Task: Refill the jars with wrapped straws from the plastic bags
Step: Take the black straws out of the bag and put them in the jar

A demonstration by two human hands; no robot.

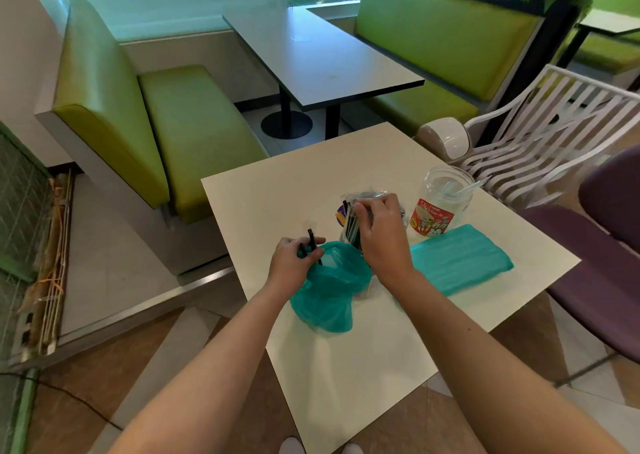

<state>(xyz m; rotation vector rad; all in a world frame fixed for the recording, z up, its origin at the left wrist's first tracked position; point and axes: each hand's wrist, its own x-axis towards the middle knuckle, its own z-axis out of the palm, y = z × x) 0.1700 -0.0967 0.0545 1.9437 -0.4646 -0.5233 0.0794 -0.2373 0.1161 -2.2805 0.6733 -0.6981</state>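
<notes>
Two black wrapped straws [312, 245] sit pinched in my left hand [294, 263] above one open teal bag [329, 297]; my right hand [381, 235] clamps straws in one of two jars [356, 225] (other jar [441, 204] nearly empty) beside a second, flat bag [460, 259] on the surface [346, 367].

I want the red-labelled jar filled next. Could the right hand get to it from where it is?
Probably yes: the red-labelled jar stands open just beyond the right hand, bare table around it, though that hand is busy at the nearer jar.
</notes>
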